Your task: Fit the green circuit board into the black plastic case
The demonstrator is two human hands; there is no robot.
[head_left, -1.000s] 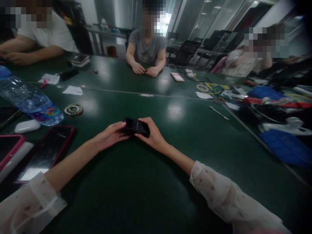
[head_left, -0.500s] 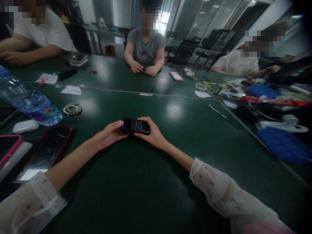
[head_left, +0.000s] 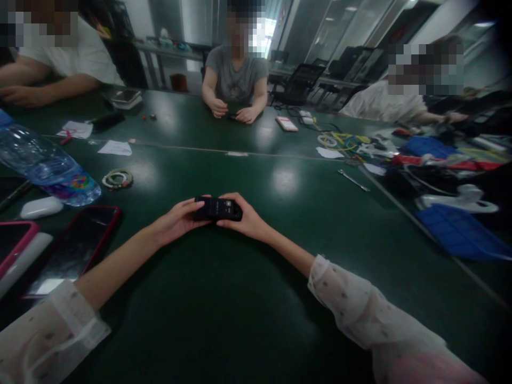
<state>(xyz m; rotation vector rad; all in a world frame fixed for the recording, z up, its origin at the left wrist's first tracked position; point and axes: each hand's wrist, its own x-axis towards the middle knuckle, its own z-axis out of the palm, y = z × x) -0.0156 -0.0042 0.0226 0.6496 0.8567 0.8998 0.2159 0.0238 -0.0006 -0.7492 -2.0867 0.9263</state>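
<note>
A small black device (head_left: 218,208) with tiny light markings is held between my two hands over the dark green table (head_left: 224,298). My left hand (head_left: 179,221) grips its left end, the thumb lying on top and the fingers beneath. At the right end, my right hand (head_left: 246,217) holds it with thumb and fingers around the edge. Beyond the device, nothing touches it. The bracelets (head_left: 117,180) lie to the left of my left hand, near a tilted water bottle (head_left: 52,165).
Phones (head_left: 72,245) and a white case (head_left: 41,207) lie at the left. To the right are a wrench (head_left: 353,180), blue trays (head_left: 460,230) and tangled cables (head_left: 344,141). Three people sit around the table's far side, one straight across (head_left: 237,77).
The device has turned slightly in my hands, and its face looks different. My left thumb lies further over it. The whole view has shifted a little, and the person across has moved their hands.
</note>
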